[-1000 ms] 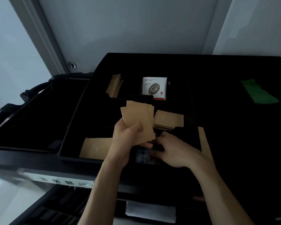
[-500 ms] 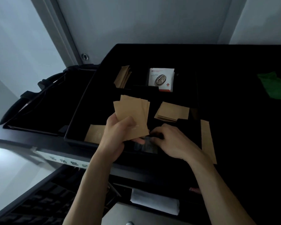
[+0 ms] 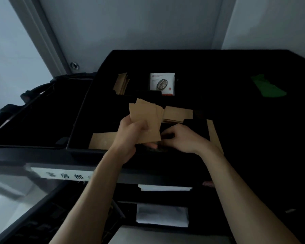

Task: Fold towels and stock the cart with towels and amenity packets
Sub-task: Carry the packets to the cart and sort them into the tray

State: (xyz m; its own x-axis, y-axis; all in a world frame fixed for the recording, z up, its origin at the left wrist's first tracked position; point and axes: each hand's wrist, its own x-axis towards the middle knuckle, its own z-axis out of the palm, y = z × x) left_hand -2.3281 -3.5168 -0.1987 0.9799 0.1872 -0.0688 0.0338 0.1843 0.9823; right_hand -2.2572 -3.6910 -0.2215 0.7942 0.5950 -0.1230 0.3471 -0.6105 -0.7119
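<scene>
Brown paper packets [image 3: 145,123] sat fanned in the left hand [image 3: 130,136], gripped above the black tray [image 3: 77,131], probably for dealing into compartments. Right hand [image 3: 181,140], fingers curled, reached low in the tray; whether it pinched anything couldn't be told.

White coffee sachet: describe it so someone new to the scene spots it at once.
Find the black divided tray on top of the cart. In its far row, the coffee sachet stands in the middle compartment, right of some brown packets. It is the only white packet there, printed with a coffee bean; all the others are plain brown.
</scene>
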